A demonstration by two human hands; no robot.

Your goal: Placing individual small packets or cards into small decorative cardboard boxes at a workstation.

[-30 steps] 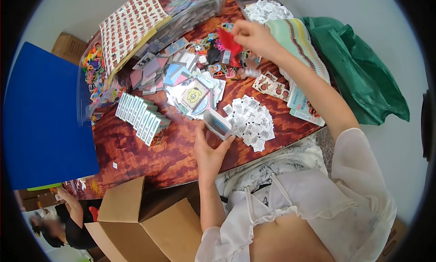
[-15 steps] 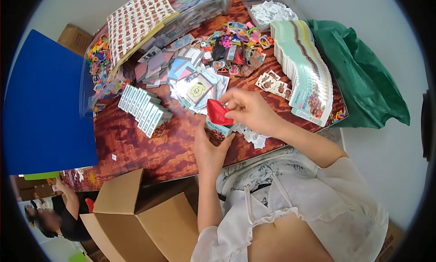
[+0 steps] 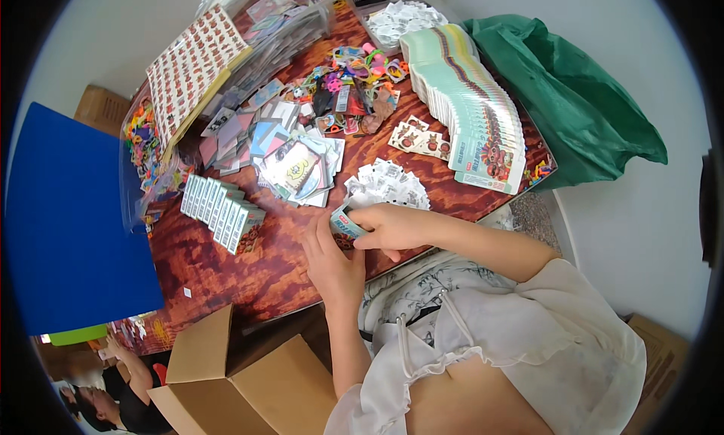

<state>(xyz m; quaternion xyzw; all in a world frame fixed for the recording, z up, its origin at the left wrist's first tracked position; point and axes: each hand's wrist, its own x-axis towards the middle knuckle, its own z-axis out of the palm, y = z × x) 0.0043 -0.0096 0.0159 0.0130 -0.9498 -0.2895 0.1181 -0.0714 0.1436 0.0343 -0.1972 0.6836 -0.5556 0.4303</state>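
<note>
A small mint-green printed carton (image 3: 345, 222) stands near the table's front edge. My left hand (image 3: 335, 263) is closed around its left and near sides. At the carton's upper right edge is my right hand (image 3: 392, 227), its thumb against the near side and its fingertips hidden at the opening. No red pouch shows now. Just beyond the hands lies a heap of small white paper slips (image 3: 386, 183). Farther back is a loose pile of cards (image 3: 298, 171), with a square one bearing a yellow figure on top.
Finished-looking cartons (image 3: 222, 212) stand in a row at left. Flat carton sheets (image 3: 475, 122) fan out at right, near sticker pieces (image 3: 420, 139) and a green bag (image 3: 573, 110). Small toys (image 3: 354, 88) lie behind. An open cardboard box (image 3: 249, 382) sits below; another person (image 3: 124, 386) works at far left.
The red pouch held in my right hand has gone from sight. My right hand has come down and left onto the carton. The view has shifted, uncovering more white slips.
</note>
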